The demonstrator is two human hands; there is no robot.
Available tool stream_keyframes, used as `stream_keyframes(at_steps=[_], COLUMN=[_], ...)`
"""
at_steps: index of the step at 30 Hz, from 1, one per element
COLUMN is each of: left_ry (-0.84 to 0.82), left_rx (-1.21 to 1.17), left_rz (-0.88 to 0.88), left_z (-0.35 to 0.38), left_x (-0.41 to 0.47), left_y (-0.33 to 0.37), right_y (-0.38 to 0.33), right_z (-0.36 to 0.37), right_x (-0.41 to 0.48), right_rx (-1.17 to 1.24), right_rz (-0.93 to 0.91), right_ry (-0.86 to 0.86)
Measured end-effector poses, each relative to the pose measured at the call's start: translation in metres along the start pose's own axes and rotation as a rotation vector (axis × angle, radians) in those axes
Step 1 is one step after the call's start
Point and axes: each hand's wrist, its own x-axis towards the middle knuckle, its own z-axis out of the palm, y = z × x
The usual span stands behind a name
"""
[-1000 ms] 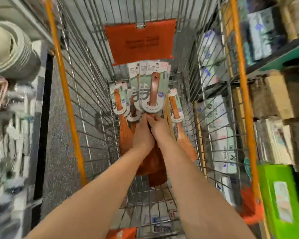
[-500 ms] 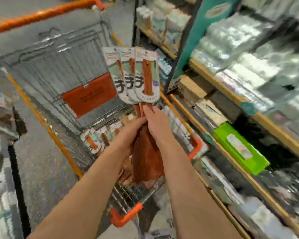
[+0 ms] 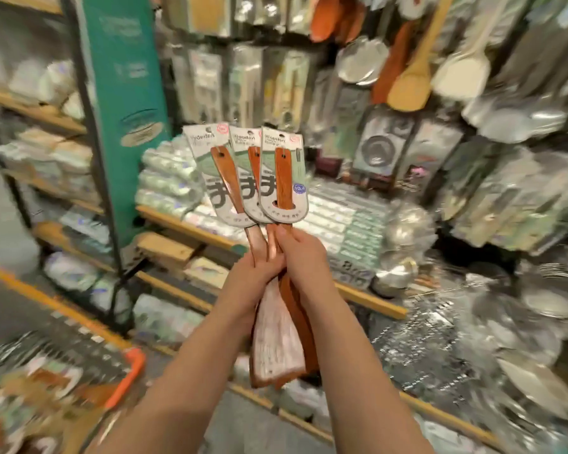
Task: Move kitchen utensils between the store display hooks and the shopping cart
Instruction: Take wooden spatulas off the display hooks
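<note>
Head view: three wooden spatulas (image 3: 277,342) are held as one bundle at the centre of the frame, handles upward and blades downward, raised in front of the store shelving. The bundle is gripped at the narrow part of the handles by both hands. The left hand (image 3: 253,283) is curled round the handles from the left, and the right hand (image 3: 304,257) is curled round them from the right, slightly higher, with its thumb laid against the front handle. The two hands are touching. A printed card sleeve (image 3: 284,204) is fitted on each handle, and the three sleeves are fanned out above the hands, overlapping one another. The frontmost blade appears pale with reflected light; the blades behind it are reddish brown. The orange corner of the shopping cart (image 3: 133,368) is seen at lower left, well apart from the bundle; its contents are too blurred to be identified. Hanging utensils (image 3: 410,80) are noted on the display behind and to the upper right. A green upright panel (image 3: 125,77) stands at upper left, beside stocked shelves (image 3: 181,224).
</note>
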Motion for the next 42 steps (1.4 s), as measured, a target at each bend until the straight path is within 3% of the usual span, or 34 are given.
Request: stream_keyframes(at_steps=[7,17,24,27,37,42], left_ry=[-0.248,-0.385,-0.277,-0.276,-0.172,-0.163], left_rx=[-0.188,-0.117,0.036,0.085,0.125,0.116], left_rz=[-0.086,0.014,0.226,0.228,0.320,0.338], left_z=[0.136,0.198,0.194,0.190,0.185,0.185], left_x=[0.042,0.132,0.206,0.227,0.272,0.283], left_y=[-0.003,0.026,0.079,0.089,0.114,0.124], right_y=[0.005,-0.015,-0.053,-0.067,-0.119,-0.141], right_z=[-0.140,-0.196,-0.199,-0.201,-0.225,-0.224], right_x=[0.042,0.118,0.181,0.198,0.252,0.281], right_rx=[0.129,0.066,0.302,0.350,0.117,0.110], right_rz=[-0.056,-0.141,-0.166,-0.190,-0.321,-0.351], right_ry=[0.295,0.545,0.603,0.612,0.589,0.595])
